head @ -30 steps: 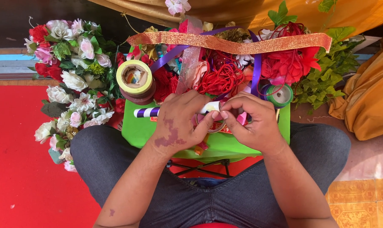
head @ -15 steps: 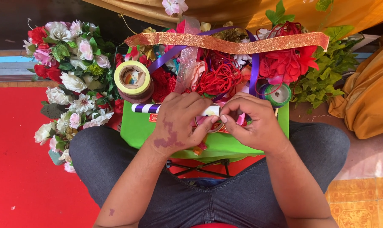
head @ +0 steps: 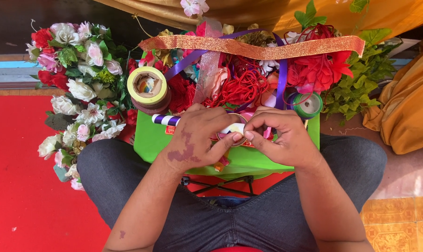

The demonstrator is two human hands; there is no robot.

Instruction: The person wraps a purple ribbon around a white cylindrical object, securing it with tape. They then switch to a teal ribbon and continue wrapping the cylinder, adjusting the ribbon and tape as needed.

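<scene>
bright, even daylight; sharp focus, soft shadows, dark strip along the top-left.

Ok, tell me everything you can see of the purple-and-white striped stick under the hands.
The purple-and-white striped stick is a slim rod banded in purple and white, seemingly wrapped in ribbon. It lies roughly level across the green tabletop, its free end pointing toward the yellow tape roll. The left hand covers its middle; a pale stretch shows again by the right hand. Its far end is hidden.
</scene>
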